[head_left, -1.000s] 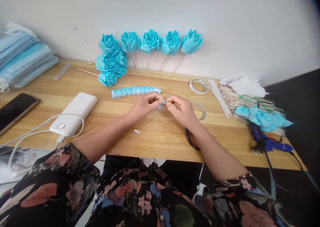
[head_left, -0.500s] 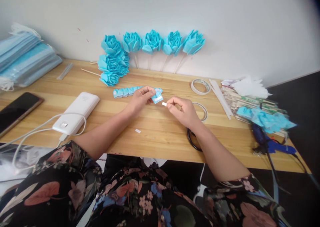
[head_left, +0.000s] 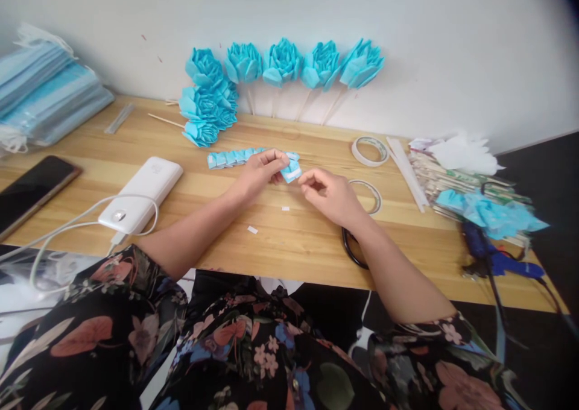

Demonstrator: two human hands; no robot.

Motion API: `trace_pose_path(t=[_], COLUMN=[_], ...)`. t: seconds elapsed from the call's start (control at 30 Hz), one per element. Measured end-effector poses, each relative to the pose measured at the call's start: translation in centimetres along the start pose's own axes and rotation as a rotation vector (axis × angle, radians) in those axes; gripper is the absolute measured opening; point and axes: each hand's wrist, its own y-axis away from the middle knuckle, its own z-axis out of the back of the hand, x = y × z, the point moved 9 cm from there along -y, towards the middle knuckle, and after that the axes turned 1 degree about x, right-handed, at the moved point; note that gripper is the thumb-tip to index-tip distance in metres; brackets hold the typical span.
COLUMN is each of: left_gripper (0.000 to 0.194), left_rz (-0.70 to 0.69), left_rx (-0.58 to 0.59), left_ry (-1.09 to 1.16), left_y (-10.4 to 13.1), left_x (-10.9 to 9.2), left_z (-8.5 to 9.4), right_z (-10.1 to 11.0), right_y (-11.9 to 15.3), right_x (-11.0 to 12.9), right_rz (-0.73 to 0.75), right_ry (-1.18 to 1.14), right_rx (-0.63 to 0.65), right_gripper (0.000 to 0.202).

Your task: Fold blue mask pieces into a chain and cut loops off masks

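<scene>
My left hand [head_left: 260, 173] pinches a small folded blue paper piece [head_left: 292, 170] at the right end of a row of folded blue pieces [head_left: 235, 156] lying on the wooden table [head_left: 289, 241]. My right hand [head_left: 332, 196] hovers just right of that piece with its fingers curled and nothing visible between them. Two tiny white paper scraps [head_left: 284, 208] lie on the table below the hands.
Blue paper flowers [head_left: 283, 63] on sticks lean against the wall, with more [head_left: 205, 111] piled at the left. Tape rolls [head_left: 370, 151], a white power bank [head_left: 142, 194] with cable, a phone [head_left: 31, 187], stacked masks [head_left: 43, 93], scissors [head_left: 350, 247], a glue gun [head_left: 491, 256] and paper scraps [head_left: 488, 214].
The hands split apart: my left hand carried the blue piece to the row's end. My right hand dropped a small white scrap onto the table. The camera shifted slightly.
</scene>
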Motion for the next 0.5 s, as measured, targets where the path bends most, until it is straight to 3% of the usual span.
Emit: trace_pose_path(t=[0.1, 0.17, 0.43, 0.5], left_gripper=[0.028, 0.03, 0.031, 0.033], left_rz=[0.006, 0.004, -0.031, -0.045], left_rx=[0.034, 0.062, 0.153, 0.157], left_ry=[-0.005, -0.015, -0.086, -0.088], left_y=[0.1, 0.2, 0.9, 1.0], left_x=[0.0, -0.1, -0.7, -0.9], left_z=[-0.5, -0.8, -1.8, -1.9], right_z=[2.0, 2.3, -0.1, -0.2], right_y=[-0.1, -0.2, -0.2, -0.2], right_x=[-1.4, -1.8, -1.2, -1.2], right_rz=[-0.095, -0.128, -0.131, -0.13], right_ry=[-0.082, -0.164, -0.281, -0.285], right_rx=[-0.193, -0.217, 0.05, 0.054], right_gripper=[0.007, 0.011, 0.02, 0.019])
